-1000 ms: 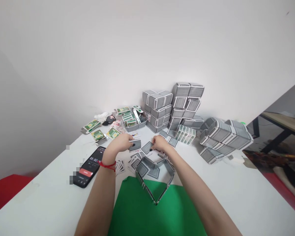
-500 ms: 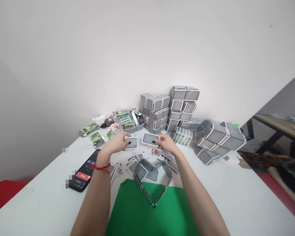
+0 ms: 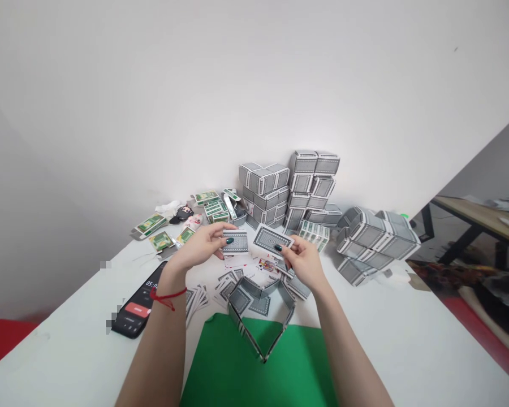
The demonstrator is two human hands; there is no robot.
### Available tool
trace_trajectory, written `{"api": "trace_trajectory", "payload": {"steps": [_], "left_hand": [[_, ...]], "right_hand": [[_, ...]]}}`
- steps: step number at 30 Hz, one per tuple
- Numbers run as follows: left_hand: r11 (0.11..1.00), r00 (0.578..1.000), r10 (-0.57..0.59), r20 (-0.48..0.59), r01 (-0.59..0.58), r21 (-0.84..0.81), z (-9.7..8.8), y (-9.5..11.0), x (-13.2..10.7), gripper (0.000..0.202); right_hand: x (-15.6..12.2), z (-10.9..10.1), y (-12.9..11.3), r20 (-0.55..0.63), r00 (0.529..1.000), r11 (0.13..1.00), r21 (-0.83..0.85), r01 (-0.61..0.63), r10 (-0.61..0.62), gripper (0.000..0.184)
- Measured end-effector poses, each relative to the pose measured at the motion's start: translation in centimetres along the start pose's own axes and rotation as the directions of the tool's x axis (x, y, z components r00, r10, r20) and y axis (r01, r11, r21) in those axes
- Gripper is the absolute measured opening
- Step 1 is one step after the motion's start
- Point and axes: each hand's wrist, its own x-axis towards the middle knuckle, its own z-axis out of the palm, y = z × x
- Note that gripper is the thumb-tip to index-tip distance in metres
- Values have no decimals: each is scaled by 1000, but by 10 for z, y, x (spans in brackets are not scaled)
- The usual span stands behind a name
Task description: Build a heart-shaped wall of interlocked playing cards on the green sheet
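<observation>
A: What was being held, and by which hand?

B: A patterned card (image 3: 238, 243) was pinched by the left hand (image 3: 207, 243), with the thumb laid over its outer end. A second card (image 3: 266, 239) was gripped in much the same way by the right hand (image 3: 307, 260). The fingers of both hands were clamped on the cards; whether more than one card was held on the left could not be told.

A: And where were the two placed?

B: Side by side over the bench (image 3: 407, 345), a narrow gap left between their facing ends, beyond the ring of folded cards (image 3: 239, 301). Some face-up cards (image 3: 268, 264) were seen just below.

A: Were they lined up?

B: Not quite. The left one was held nearly level, while the right one was tilted, its inner end higher. For a match, a slight turn of the right wrist would be judged enough.

A: What else was called for?

B: A light grip at the outer ends, in all likelihood, since thin card could be creased by a hard thumb. The forearms were spread to either side of the ring; that clearance was worth having, as its thin walls could easily be knocked.
</observation>
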Motion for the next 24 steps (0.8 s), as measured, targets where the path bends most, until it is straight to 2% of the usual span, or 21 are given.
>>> {"api": "trace_trajectory", "payload": {"steps": [5, 12, 18, 24], "left_hand": [[1000, 1000, 2, 10, -2, -15, 3, 3, 1, 39], [1000, 1000, 14, 10, -14, -15, 5, 5, 1, 38], [1000, 1000, 10, -12, -9, 9, 7, 10, 1, 38], [1000, 999, -16, -27, 16, 12, 7, 6, 2, 40]], "right_hand": [[-1, 5, 3, 60, 998, 997, -80, -6, 10, 20], [-3, 7, 3, 112, 993, 995, -96, -24, 34, 15], [-5, 3, 0, 115, 993, 970, -243, 30, -2, 12], [-7, 0, -6, 136, 991, 943, -328, 50, -5, 14]]}}
